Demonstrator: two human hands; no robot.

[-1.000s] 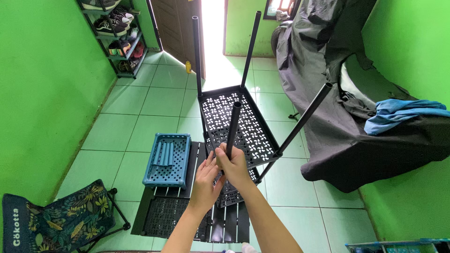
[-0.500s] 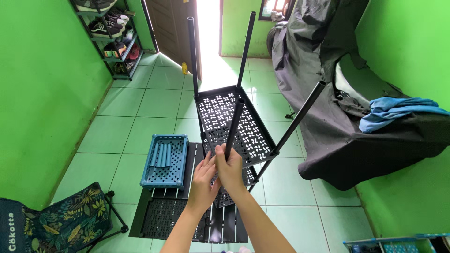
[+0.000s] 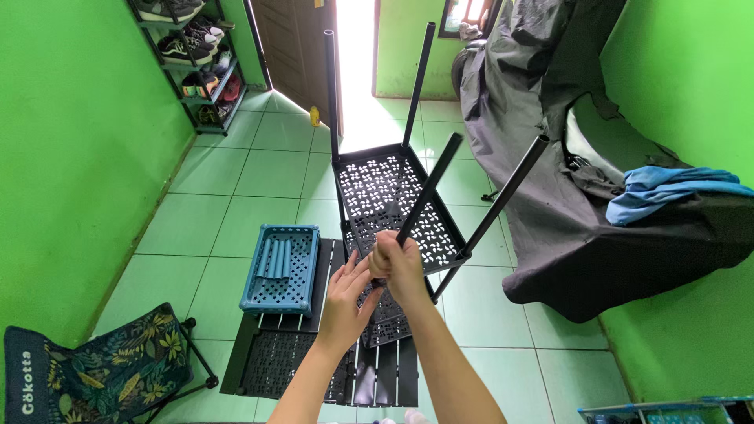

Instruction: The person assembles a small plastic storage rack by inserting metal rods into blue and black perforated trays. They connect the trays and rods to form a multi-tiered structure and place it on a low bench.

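A black perforated shelf panel (image 3: 397, 202) stands tilted in front of me with several black tubes rising from its corners. My right hand (image 3: 402, 265) is closed around the lower end of one black tube (image 3: 428, 188) at the panel's near corner. My left hand (image 3: 347, 295) has its fingers spread and rests against the right hand and the panel's near edge. More black perforated panels (image 3: 290, 363) lie flat on the floor under my arms.
A blue perforated tray (image 3: 283, 268) holding several blue tubes sits on the stacked panels. A folding chair with leaf print (image 3: 102, 377) stands at bottom left. A grey cover drapes a large object (image 3: 597, 204) on the right. A shoe rack (image 3: 192, 55) stands by the door.
The panel with its tubes has come a little closer and more upright in view. My right hand has tightened on the tube end; the left hand stays beside it.
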